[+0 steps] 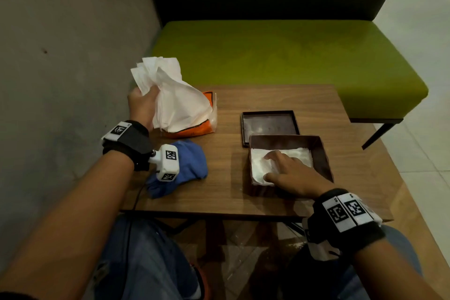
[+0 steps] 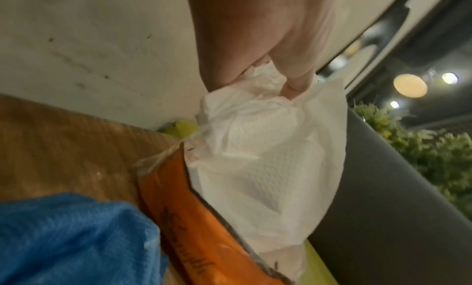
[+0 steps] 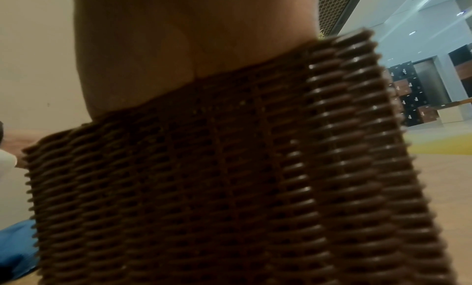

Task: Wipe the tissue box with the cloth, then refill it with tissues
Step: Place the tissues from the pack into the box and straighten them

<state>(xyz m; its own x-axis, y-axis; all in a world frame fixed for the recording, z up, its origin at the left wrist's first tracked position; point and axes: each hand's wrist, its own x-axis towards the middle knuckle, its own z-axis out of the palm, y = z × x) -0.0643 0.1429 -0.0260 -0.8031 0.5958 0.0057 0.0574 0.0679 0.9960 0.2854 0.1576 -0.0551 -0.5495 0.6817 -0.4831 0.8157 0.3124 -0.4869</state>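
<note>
A brown woven tissue box (image 1: 322,153) stands open at the table's right front; its ribbed wall (image 3: 230,178) fills the right wrist view. White tissues (image 1: 302,156) lie inside it, and my right hand (image 1: 289,173) presses flat on them with spread fingers. The box's lid (image 1: 269,126) lies just behind it. My left hand (image 1: 142,107) grips a bunch of white tissues (image 1: 175,95) (image 2: 268,158), lifted partly out of an orange tissue pack (image 1: 194,129) (image 2: 204,228) at the table's left. A blue cloth (image 1: 187,165) (image 2: 71,239) lies crumpled in front of the pack.
The wooden table (image 1: 267,97) stands against a grey wall (image 1: 60,56) on the left. A green bench (image 1: 280,53) with a dark backrest runs behind it. My knees in jeans (image 1: 146,263) are under the near edge.
</note>
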